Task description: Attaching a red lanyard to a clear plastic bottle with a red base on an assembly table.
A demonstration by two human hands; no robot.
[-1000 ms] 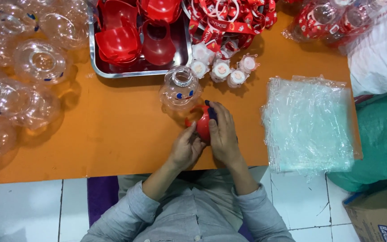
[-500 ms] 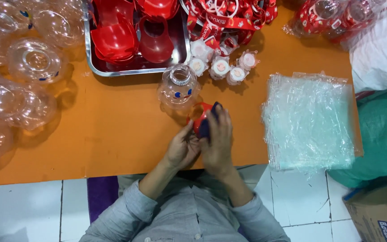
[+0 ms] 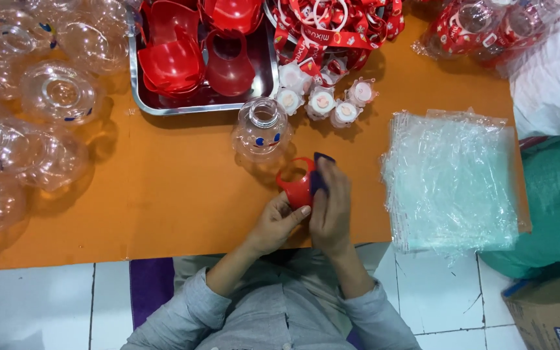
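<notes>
- The left hand (image 3: 275,223) is curled round a red cap (image 3: 298,183), fingers on its near side, holding it just above the orange table (image 3: 163,194).
- The right hand (image 3: 332,207) is closed too, fingers pressed against the cap's right side, pinching a small dark blue piece (image 3: 321,174) against it.
- Both hands meet at the cap, near the table's front edge, right in front of the person's grey shirt (image 3: 273,311).
- Just beyond the cap stands a clear bottle (image 3: 260,133) with blue dots, upright, mouth open.
- Behind the bottle sits a steel tray (image 3: 163,107) filled with more red caps (image 3: 176,61).
- Beside the tray, four small white pots (image 3: 322,104) cluster together, close to a heap of red straps (image 3: 338,26).
- On the left, many clear bottles (image 3: 27,123) lie piled.
- To the right, a stack of clear bags (image 3: 452,181) lies flat, well apart from the hands.
</notes>
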